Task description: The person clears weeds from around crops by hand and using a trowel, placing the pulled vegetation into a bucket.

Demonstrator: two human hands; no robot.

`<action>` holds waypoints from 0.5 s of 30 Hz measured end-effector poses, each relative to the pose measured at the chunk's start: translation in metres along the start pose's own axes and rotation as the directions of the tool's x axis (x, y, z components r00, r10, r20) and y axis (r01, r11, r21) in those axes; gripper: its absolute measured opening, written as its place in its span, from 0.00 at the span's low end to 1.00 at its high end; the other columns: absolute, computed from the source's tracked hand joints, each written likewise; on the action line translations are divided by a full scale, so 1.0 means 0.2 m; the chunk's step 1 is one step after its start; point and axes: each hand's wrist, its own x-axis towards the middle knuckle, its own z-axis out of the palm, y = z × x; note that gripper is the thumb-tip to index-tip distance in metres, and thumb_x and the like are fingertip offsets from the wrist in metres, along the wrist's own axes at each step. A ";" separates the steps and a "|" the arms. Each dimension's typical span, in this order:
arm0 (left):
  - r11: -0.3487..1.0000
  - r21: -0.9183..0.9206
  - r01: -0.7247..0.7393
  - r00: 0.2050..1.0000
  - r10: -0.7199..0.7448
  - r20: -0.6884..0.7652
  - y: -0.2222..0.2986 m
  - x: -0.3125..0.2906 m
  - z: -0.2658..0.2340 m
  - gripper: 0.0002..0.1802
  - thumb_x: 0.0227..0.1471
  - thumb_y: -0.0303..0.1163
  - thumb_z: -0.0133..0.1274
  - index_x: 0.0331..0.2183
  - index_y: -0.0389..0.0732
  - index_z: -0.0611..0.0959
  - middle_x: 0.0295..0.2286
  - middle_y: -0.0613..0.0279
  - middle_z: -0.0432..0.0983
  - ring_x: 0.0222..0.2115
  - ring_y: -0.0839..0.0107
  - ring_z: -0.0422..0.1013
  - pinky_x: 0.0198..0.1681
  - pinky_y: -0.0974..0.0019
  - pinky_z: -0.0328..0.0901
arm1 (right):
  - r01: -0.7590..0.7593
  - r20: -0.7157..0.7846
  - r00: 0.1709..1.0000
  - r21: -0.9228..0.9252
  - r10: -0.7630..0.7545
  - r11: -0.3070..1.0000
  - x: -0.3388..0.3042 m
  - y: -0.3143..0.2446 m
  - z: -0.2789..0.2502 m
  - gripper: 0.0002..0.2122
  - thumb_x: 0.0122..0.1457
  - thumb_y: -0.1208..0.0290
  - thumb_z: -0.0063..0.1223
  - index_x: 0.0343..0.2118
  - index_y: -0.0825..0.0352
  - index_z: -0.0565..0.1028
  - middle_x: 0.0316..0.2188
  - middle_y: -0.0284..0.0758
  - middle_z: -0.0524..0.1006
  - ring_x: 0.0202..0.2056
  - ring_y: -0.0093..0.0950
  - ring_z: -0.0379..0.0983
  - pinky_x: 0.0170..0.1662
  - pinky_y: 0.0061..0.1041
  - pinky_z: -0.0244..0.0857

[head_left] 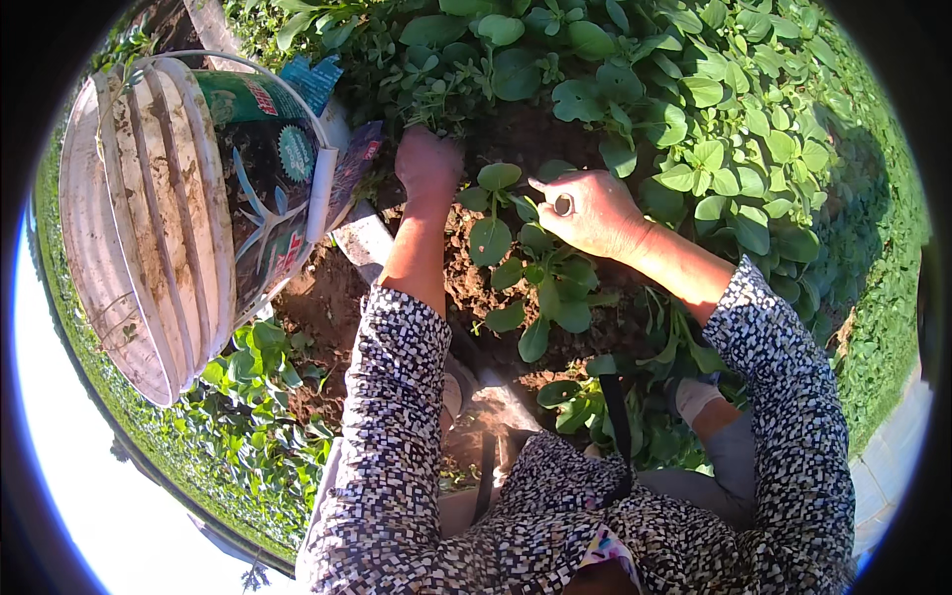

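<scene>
My left hand [428, 164] is closed at the base of a bunch of small-leaved weeds [434, 107], near the bucket. My right hand [595, 213] is closed too, with the round, dark-centred end of a tool handle [563, 204] showing from the fist. The rest of that tool is hidden, so its kind cannot be made out. Under and beside the right hand stand broad-leaved green plants [491, 240], rooted in brown soil [466, 283]. Between my two hands lies a shaded patch of bare soil.
A muddy white bucket [164, 228] with a dark printed label and wire handle leans at the left. Dense leafy greens [734, 149] fill the right and far side. A pale strip [365, 241] runs beneath my left forearm. My feet are among the plants.
</scene>
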 end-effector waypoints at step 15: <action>0.624 -0.773 -0.115 0.993 0.048 -0.109 -0.13 -0.05 0.03 0.18 0.48 0.30 0.57 0.40 0.28 0.78 0.40 0.56 0.78 0.40 0.64 0.72 0.47 0.66 0.62 | -0.140 0.045 0.989 0.021 0.139 0.990 -0.20 0.05 -0.14 0.08 0.49 0.66 0.54 0.21 0.65 0.74 0.18 0.38 0.75 0.22 0.38 0.73 0.28 0.34 0.67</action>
